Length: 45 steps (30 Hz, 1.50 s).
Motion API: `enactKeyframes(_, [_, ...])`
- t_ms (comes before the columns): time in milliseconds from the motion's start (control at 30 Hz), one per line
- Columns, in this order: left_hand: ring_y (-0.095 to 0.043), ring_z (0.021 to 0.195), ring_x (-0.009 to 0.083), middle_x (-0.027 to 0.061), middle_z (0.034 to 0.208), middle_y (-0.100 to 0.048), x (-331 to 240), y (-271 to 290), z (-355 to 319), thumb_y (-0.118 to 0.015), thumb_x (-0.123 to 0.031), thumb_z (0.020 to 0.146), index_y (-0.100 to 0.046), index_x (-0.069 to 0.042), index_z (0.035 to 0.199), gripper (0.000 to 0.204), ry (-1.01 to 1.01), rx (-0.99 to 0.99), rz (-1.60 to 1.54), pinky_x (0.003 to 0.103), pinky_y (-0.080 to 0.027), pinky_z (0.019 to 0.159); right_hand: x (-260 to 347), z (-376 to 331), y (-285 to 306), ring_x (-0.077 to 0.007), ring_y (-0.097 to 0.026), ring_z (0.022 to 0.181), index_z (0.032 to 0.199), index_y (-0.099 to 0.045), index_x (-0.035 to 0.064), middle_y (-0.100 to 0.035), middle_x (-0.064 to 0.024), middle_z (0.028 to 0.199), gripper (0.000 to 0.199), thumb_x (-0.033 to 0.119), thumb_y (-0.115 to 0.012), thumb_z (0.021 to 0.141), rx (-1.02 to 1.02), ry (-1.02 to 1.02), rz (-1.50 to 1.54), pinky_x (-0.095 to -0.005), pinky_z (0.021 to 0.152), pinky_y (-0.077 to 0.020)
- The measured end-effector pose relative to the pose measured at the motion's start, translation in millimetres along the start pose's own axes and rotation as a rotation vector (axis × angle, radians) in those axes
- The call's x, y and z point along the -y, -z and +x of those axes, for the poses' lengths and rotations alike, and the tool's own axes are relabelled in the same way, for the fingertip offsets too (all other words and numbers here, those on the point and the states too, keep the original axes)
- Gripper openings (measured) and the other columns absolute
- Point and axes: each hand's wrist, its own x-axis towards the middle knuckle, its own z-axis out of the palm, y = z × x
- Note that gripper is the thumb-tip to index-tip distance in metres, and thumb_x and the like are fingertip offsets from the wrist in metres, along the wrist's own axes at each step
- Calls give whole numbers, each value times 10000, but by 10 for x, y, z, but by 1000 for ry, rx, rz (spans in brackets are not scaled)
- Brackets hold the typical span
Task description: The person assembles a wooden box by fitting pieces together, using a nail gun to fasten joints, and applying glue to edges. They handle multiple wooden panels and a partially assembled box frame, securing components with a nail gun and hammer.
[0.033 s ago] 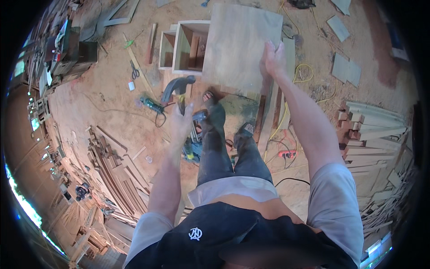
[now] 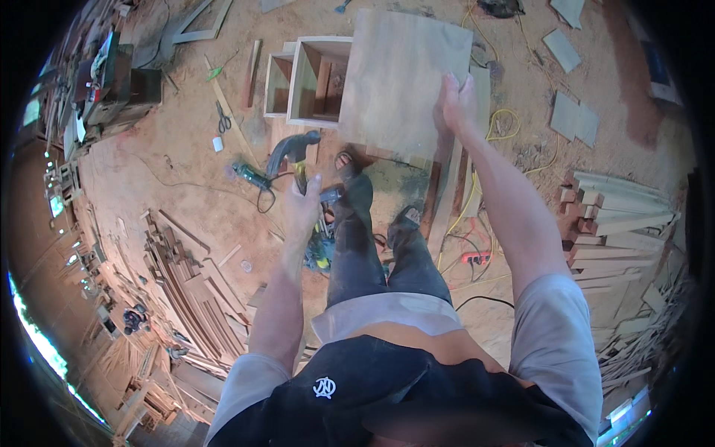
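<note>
My right hand (image 2: 453,103) grips the right edge of a flat, square wooden panel (image 2: 402,78) and holds it up in front of me, above the sandy floor. My left hand (image 2: 302,203) hangs lower at the middle, fingers apart and nothing clearly in it. It hovers over a cluster of power tools on the floor: a grey one (image 2: 290,149) and a green grinder (image 2: 249,175). My legs and sandalled feet (image 2: 346,160) stand just right of that hand.
Two open wooden box frames (image 2: 313,74) lie beyond the panel. Scissors (image 2: 222,118) rest to their left. A pile of thin slats (image 2: 186,283) lies at lower left, stacked boards (image 2: 618,216) at right. A yellow cable (image 2: 499,127) and an orange power strip (image 2: 477,258) are near my feet.
</note>
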Motion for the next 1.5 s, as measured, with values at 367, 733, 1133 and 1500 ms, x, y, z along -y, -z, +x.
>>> enactKeyframes(367, [-703,732,310,165,799,-681,430,378,1954,-717,-329,975,-605,-16,994,333,-171,-170,96,483,-528,681,322,-158,175,-418,-619,1243,1369,-556,-83,-665,-277,1288,558,394,-492,1087,-36,-49,-100,-456,1072,-455])
enactKeyframes(733, [-738,922,436,247,920,-745,-22,-56,4050,-927,-565,717,-633,-14,935,661,-255,-122,431,527,-556,799,333,-182,249,-334,-606,1172,1347,-557,-78,-646,-234,1256,449,289,-454,1109,7,-64,-124,-430,1042,-445])
enactKeyframes(1133, [-716,1078,477,305,1098,-738,219,-123,4531,-701,-294,830,-659,26,1131,441,-264,79,779,547,-563,966,815,119,234,-230,-618,1219,1355,-625,6,-656,-112,1319,524,450,-632,1077,-51,-669,489,-414,1068,-506])
enactKeyframes(1500, [-734,1015,469,286,1042,-755,443,-103,3561,-738,-313,787,-735,-6,1112,447,-180,8,493,532,-581,926,1622,508,828,-205,-619,1213,1339,-670,7,-680,-103,1303,481,409,-644,1075,-16,-383,342,-384,1077,-495])
